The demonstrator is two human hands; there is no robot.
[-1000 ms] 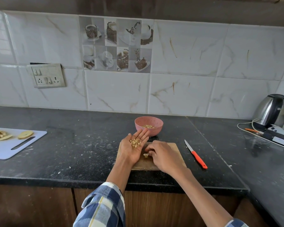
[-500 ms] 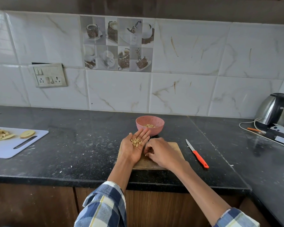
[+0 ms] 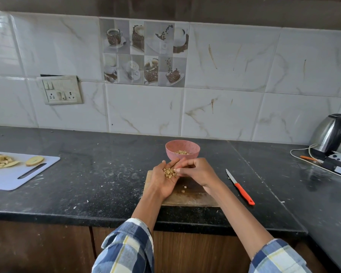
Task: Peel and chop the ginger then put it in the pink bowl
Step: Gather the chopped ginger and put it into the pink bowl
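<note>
My left hand (image 3: 161, 182) is palm up over the wooden cutting board (image 3: 187, 197), cupping a small heap of chopped ginger (image 3: 169, 172). My right hand (image 3: 195, 170) sits beside it with its fingertips pinched together at the edge of that heap. Two loose ginger bits (image 3: 183, 189) lie on the board. Just beyond my hands stands the pink bowl (image 3: 182, 149) with some chopped ginger inside. An orange-handled knife (image 3: 241, 188) rests on the counter to the right of the board.
A white cutting board (image 3: 14, 174) with ginger slices and peelings lies at the far left. A steel kettle (image 3: 331, 134) with cables and a small device stands at the far right. The black counter's front edge runs just below the wooden board.
My right hand has lifted off the cutting board and moved up to my left palm, fingertips now pinched at the ginger heap. My left hand has stayed nearly still.
</note>
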